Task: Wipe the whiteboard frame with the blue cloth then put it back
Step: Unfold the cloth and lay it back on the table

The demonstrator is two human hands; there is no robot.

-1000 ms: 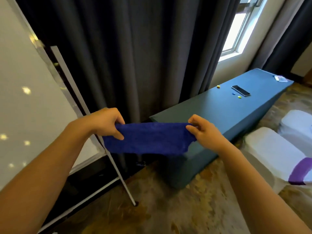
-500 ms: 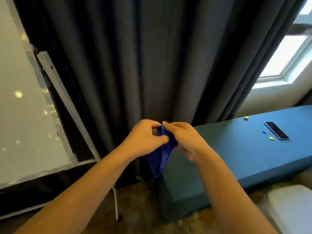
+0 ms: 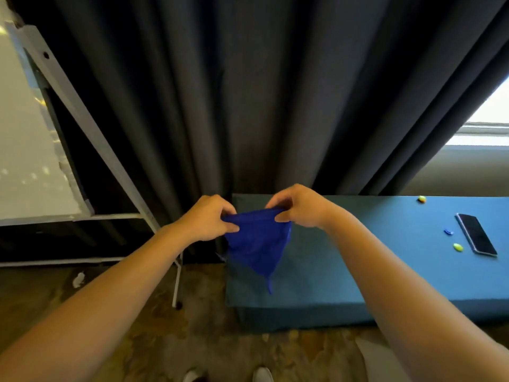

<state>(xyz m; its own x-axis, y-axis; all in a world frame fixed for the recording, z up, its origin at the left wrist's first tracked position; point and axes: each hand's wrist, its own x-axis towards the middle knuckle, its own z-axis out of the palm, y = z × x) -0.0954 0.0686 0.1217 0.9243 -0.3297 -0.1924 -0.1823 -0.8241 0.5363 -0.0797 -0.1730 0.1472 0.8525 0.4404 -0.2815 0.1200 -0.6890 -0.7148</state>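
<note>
The blue cloth (image 3: pixel 259 244) hangs folded in a triangle between my hands, its tip pointing down over the left end of the teal table (image 3: pixel 358 257). My left hand (image 3: pixel 206 216) pinches its upper left corner. My right hand (image 3: pixel 300 206) pinches its upper right edge. The whiteboard (image 3: pixel 27 150) stands at the far left, with its grey metal frame (image 3: pixel 82 117) slanting down toward the floor. Neither hand touches the frame.
Dark curtains (image 3: pixel 248 92) hang behind everything. A black phone (image 3: pixel 476 234) and small yellow and blue bits (image 3: pixel 457 246) lie on the table's right part. A window (image 3: pixel 487 128) shows at right. The easel leg (image 3: pixel 177 282) stands on patterned carpet (image 3: pixel 220 348). Shoe tips show below.
The cloth was stretched wide a second ago, then bunched between my hands; now it hangs as a folded triangle, hands slightly apart. My view has turned right toward the table.
</note>
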